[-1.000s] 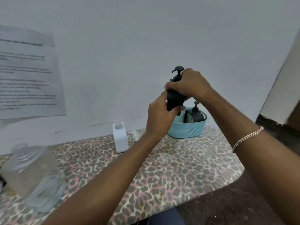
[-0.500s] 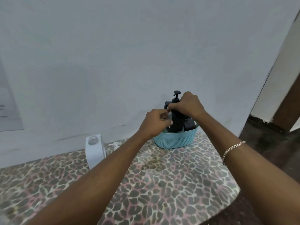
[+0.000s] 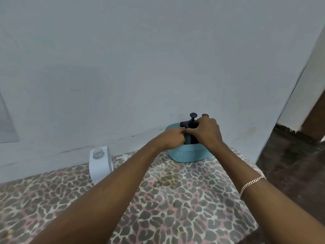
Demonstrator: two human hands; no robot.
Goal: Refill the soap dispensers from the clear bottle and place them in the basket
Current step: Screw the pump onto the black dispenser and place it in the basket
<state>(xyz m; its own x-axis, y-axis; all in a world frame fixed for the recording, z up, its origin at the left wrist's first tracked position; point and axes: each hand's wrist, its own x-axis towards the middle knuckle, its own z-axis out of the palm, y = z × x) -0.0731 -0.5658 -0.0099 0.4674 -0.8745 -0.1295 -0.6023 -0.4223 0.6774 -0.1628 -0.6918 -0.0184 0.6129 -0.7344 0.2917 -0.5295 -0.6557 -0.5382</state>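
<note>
As the black dispenser (image 3: 191, 140) stands upright in the basket (image 3: 190, 154), the left hand (image 3: 171, 139) pinches its near side and the right hand (image 3: 207, 132) curls over its top. The uncapped white dispenser (image 3: 99, 166) stands to the left, nearer the left hand.

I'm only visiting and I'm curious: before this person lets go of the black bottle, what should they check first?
1. Black bottle is inside the basket: ok, its lower part sits below the rim.
2. Bottle is upright: ok, its top points up.
3. Bottle rests on the basket floor: cannot tell, hidden by the basket wall and the hands.
4. Hands are free for the next bottle: not ok, the left hand and right hand both hold the black bottle.
5. White bottle is closed and ready: not ok, its neck is open and the white pump lies on the table beside it.
</note>
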